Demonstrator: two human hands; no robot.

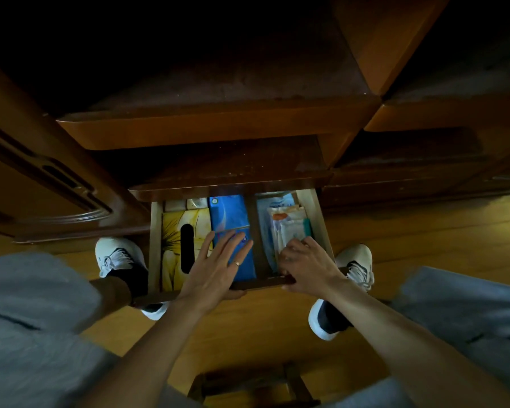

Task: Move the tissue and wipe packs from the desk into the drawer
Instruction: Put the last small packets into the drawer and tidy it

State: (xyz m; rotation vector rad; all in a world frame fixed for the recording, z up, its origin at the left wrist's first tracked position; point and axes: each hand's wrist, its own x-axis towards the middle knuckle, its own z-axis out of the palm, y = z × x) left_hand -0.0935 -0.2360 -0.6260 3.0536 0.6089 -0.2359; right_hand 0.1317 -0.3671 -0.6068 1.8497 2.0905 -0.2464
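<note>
The drawer [155, 231] stands pulled out below the table [218, 128] edge, and the packs look already stowed, so the step in hand seems to be the last settling of them. The left hand [218, 260] lies open and flat, fingers spread, pressing on the blue pack [230, 216]; the yellow box [174, 245] sits just left of it. The right hand [304, 263] is curled, fingertips tucked among the pale wipe packs [286, 228] just ahead of it, thumb under the drawer's front rail. Whether it pinches one pack or only nudges them, I cannot tell. Next, probably, both hands must lift clear of the packs and push the drawer front inward, provided nothing stands above the rim.
</note>
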